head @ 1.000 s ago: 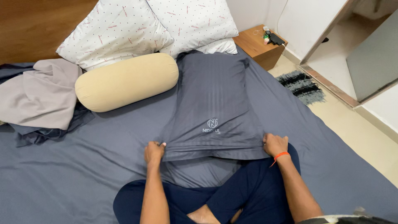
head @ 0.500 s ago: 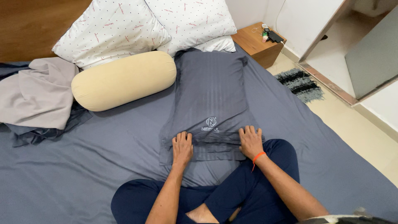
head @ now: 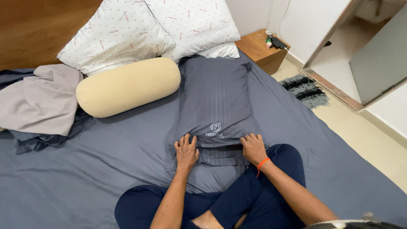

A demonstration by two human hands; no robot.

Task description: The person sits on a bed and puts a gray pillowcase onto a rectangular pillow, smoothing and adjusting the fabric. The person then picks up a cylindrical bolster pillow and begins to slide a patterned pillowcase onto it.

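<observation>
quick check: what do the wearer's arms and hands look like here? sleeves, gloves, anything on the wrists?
Both forearms are bare, with no sleeves in view. No gloves on the left hand or the right hand. No rings or watch visible. The right wrist carries a thin orange band, like a thread or cord; the left wrist is bare.

Bare grey bed sheet (head: 93,169) lies open at lower left and right of the dark grey pillow (head: 214,99). Across the upper frame, the cream bolster (head: 127,86), two dotted white pillows (head: 140,29) and crumpled grey cloth (head: 38,101) block passage.
</observation>
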